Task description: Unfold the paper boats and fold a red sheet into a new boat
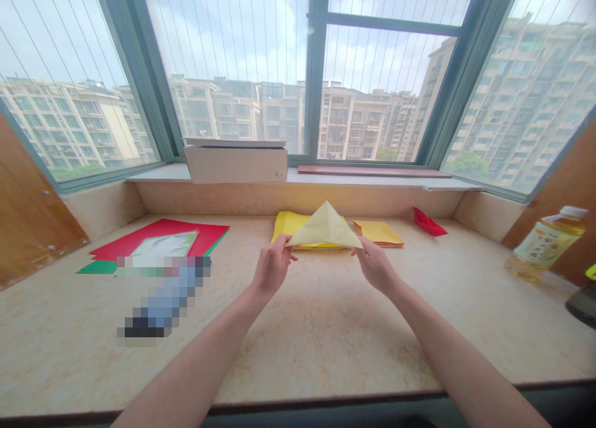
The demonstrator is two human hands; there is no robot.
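Observation:
A pale yellow sheet of paper folded into a triangle (326, 228) is held up above the counter, its point upward. My left hand (273, 263) pinches the triangle's left corner, and my right hand (376, 263) pinches the right corner. Behind it lies a stack of bright yellow paper (289, 222), partly covered by the triangle. Just right of that stack rests a smaller pile of orange-yellow paper (382, 234) with a red edge. Farther right sits a red folded paper boat (429, 222).
Red sheets (139, 234) and green paper (97, 267) lie at the left under a clear packet (162, 245), with a pixelated area in front. A white box (236, 162) stands on the window ledge. A bottle (546, 245) and a dark object (582, 305) stand at the right.

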